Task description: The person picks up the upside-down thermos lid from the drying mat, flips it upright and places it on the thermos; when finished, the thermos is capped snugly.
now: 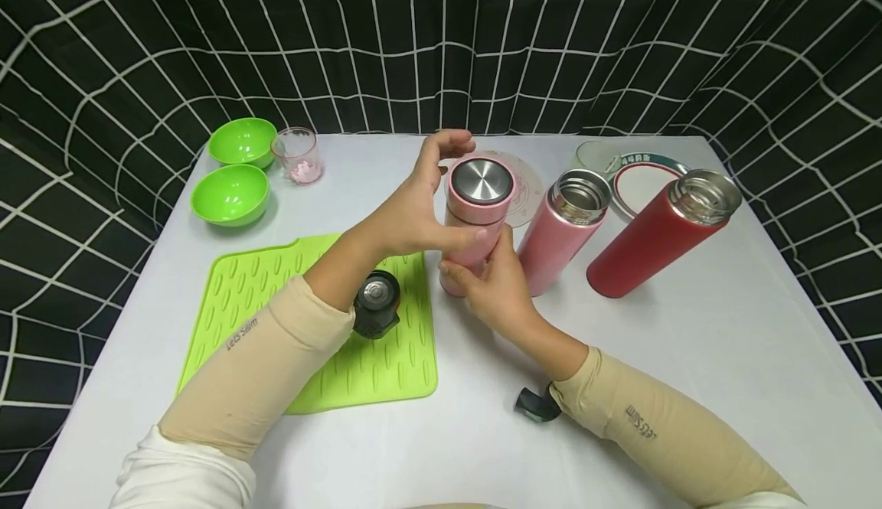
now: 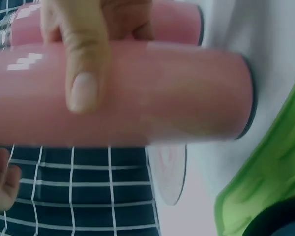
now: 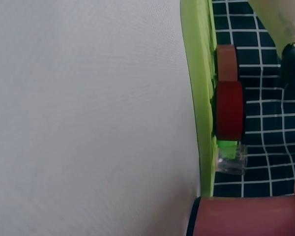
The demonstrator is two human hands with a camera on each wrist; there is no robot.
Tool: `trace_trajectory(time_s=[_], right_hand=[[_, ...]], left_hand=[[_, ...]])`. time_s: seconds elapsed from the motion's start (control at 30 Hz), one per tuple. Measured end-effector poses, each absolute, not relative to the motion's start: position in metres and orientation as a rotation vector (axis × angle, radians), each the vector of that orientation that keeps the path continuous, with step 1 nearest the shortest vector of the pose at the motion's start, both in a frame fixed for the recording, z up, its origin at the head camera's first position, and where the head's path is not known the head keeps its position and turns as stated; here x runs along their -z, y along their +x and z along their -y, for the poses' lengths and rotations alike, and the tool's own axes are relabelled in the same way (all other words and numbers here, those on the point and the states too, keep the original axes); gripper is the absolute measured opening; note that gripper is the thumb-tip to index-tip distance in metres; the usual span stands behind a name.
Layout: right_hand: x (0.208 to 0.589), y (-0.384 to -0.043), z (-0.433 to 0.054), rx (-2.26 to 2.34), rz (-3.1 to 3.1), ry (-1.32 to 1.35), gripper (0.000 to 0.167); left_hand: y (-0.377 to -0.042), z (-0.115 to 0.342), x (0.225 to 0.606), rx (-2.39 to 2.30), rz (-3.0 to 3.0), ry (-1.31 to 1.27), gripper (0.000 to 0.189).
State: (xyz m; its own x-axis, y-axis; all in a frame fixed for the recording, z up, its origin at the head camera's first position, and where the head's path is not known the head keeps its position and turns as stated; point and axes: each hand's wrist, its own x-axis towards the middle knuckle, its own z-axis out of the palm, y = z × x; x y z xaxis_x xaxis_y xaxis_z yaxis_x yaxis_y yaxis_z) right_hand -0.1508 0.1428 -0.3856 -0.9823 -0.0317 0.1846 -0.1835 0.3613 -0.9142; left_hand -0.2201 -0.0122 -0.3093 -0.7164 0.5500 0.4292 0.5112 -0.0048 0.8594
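Note:
A pink vacuum flask (image 1: 477,218) with a steel-topped lid stands upright on the white table, in the middle of the head view. Around its lower body my right hand (image 1: 499,283) grips, thumb on the near side. My left hand (image 1: 427,203) is spread beside the lid, its fingers raised and apart from it; its thumb lies across the front of the flask, and I cannot tell whether it touches. In the left wrist view the right thumb (image 2: 84,81) presses on the pink body, while the left fingers (image 2: 5,182) show apart from it.
Right of the hands stand a lidless pink flask (image 1: 561,226) and a lidless red flask (image 1: 658,237), before a plate (image 1: 641,187). Leftward lie a green mat (image 1: 406,363), green bowls (image 1: 230,195) and a glass (image 1: 296,153). A red lid (image 3: 229,110) and a pinkish lid (image 3: 227,63) sit on the mat.

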Motion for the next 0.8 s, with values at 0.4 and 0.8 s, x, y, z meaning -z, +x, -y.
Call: trace_trajectory(time_s=[0.4,0.8], right_hand=[[0.3881,-0.1542,-0.1439,-1.703,2.467,0.27,0.072],[0.3843,-0.1523,-0.1457,-1.698,2.526,0.229,0.075]], left_hand=[[-0.2215,0.0093,0.3088,-1.911,-2.169,1.189,0.082],[-0.2237,0.0094,0.3095,-1.919,-2.149,1.142,0.08]])
